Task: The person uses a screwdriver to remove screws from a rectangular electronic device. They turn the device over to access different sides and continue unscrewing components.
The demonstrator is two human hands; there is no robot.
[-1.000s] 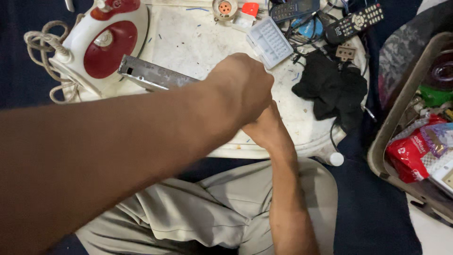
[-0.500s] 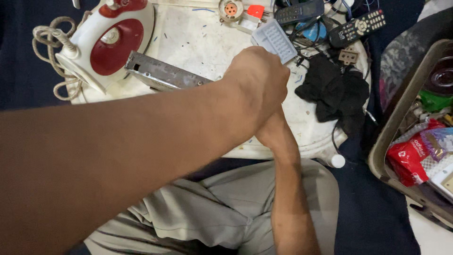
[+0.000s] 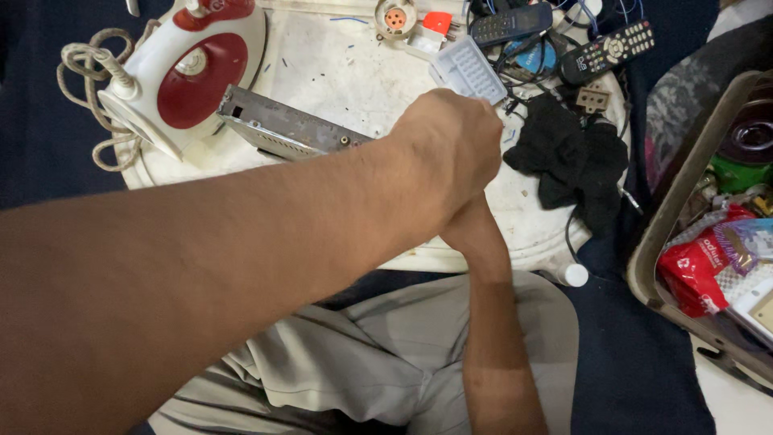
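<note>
the left hand point(image 3: 451, 149) rests curled over the grey metal casing point(image 3: 282, 129) on the white table point(image 3: 338, 72) — seemingly steadying it — while the right hand point(image 3: 467, 229) sits hidden beneath, its grip impossible to tell.

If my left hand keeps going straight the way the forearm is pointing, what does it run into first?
Probably the black cloth just beyond the left hand to the upper right, with the remote controls behind it. Depth is unclear, so the hand may pass above it.
</note>
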